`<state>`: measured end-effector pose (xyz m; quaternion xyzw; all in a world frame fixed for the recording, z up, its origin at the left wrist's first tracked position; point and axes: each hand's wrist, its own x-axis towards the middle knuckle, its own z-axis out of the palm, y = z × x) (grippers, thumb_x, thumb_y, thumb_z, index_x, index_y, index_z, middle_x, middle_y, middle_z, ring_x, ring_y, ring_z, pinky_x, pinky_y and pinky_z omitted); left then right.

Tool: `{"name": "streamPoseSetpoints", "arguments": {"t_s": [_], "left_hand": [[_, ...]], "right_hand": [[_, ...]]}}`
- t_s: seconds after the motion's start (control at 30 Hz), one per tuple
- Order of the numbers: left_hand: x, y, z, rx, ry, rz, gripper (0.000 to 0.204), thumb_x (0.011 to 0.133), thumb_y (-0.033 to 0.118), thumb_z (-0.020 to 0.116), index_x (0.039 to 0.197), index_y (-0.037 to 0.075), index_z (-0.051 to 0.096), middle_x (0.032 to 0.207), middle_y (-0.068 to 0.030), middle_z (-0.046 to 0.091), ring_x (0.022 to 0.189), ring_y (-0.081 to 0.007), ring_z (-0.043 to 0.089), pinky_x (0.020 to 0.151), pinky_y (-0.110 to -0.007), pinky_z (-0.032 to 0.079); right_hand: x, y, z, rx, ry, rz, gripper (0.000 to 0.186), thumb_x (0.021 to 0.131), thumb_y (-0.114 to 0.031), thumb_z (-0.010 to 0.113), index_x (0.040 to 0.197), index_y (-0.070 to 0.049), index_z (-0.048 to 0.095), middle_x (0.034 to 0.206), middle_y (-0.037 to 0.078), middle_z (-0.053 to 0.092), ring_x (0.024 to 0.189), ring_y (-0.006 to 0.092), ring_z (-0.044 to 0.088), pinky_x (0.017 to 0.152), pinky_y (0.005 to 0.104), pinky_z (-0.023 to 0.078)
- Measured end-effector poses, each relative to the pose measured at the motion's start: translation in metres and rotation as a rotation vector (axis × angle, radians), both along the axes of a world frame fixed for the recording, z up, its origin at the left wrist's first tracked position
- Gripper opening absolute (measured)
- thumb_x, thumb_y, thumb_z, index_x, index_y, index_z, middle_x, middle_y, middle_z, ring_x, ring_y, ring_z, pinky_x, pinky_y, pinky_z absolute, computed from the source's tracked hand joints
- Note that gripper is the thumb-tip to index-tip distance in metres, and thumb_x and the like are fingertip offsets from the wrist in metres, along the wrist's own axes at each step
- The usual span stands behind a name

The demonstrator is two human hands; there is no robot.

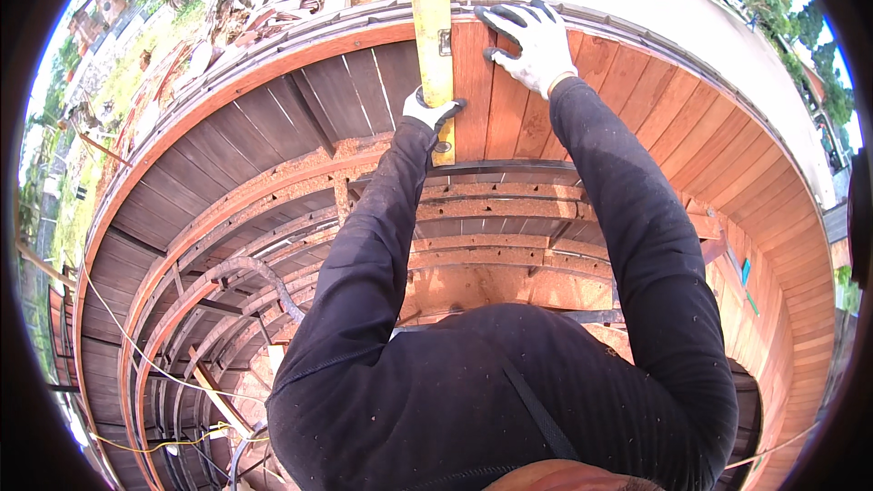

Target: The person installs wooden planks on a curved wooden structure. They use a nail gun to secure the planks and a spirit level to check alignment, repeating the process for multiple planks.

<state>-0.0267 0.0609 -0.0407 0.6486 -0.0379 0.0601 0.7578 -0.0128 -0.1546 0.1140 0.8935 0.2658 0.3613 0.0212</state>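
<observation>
Gloved fingers of the left hand (430, 111) wrap around the lower part of a yellow spirit level (436, 55). It lies lengthwise where dark planks (336, 82) on the left meet reddish planks (637, 82) on the right, its far end reaching past the curved outer rim (273, 61). The right hand (536, 41), also gloved, spreads its fingers over the reddish planks near that rim, gripping nothing visible; how hard it presses, one cannot tell. Curved ribs (496, 209) run below, nearer the person's chest. Checking the planks' lie or alignment seems to be the step in hand. The next move likely calls for steadying the level along the join and reading it before any plank is adjusted.
</observation>
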Motion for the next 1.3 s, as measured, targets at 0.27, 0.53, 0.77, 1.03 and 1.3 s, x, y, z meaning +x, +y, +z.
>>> {"name": "streamPoseSetpoints", "arguments": {"t_s": [0.27, 0.53, 0.77, 1.03, 1.3], "left_hand": [[0.0, -0.002, 0.0, -0.029, 0.012, 0.0, 0.049, 0.07, 0.013, 0.087, 0.11, -0.001, 0.062, 0.098, -0.0052, 0.068, 0.083, -0.0129, 0.062, 0.076, -0.028, 0.053], [-0.005, -0.002, 0.007, 0.008, 0.023, -0.011, 0.05, 0.071, 0.012, 0.086, 0.112, -0.001, 0.061, 0.101, -0.0059, 0.068, 0.085, -0.0131, 0.063, 0.079, -0.028, 0.053], [-0.006, -0.004, 0.01, 0.046, 0.011, 0.028, 0.052, 0.071, 0.012, 0.086, 0.113, -0.001, 0.06, 0.103, -0.0063, 0.068, 0.086, -0.0139, 0.063, 0.08, -0.028, 0.054], [-0.004, -0.006, 0.009, 0.075, 0.018, 0.039, 0.055, 0.07, 0.013, 0.087, 0.114, -0.002, 0.059, 0.105, -0.0078, 0.068, 0.089, -0.0152, 0.064, 0.082, -0.029, 0.054], [0.004, 0.003, -0.003, 0.035, 0.057, -0.002, 0.055, 0.069, 0.012, 0.087, 0.114, -0.003, 0.059, 0.102, -0.0069, 0.068, 0.088, -0.0143, 0.064, 0.08, -0.028, 0.053]], "right_hand": [[-0.001, -0.001, 0.001, -0.029, -0.001, -0.023, 0.058, 0.089, -0.05, 0.058, 0.143, -0.036, 0.042, 0.141, -0.001, 0.049, 0.135, 0.0204, 0.04, 0.118, 0.0459, 0.019], [0.001, -0.001, -0.001, 0.02, -0.001, 0.03, 0.058, 0.086, -0.048, 0.064, 0.14, -0.033, 0.049, 0.14, 0.0, 0.051, 0.132, 0.0239, 0.041, 0.116, 0.0472, 0.023], [-0.002, 0.0, 0.002, 0.005, 0.046, 0.017, 0.059, 0.088, -0.051, 0.06, 0.143, -0.036, 0.042, 0.143, 0.001, 0.048, 0.135, 0.0243, 0.039, 0.117, 0.0476, 0.019], [-0.001, -0.002, 0.002, 0.078, 0.049, 0.056, 0.067, 0.085, -0.046, 0.064, 0.145, -0.026, 0.041, 0.141, 0.005, 0.05, 0.133, 0.0252, 0.042, 0.118, 0.047, 0.019], [-0.005, -0.005, 0.011, 0.15, 0.012, 0.149, 0.071, 0.083, -0.043, 0.069, 0.145, -0.023, 0.041, 0.142, 0.009, 0.049, 0.133, 0.0296, 0.041, 0.117, 0.0482, 0.023]]}}
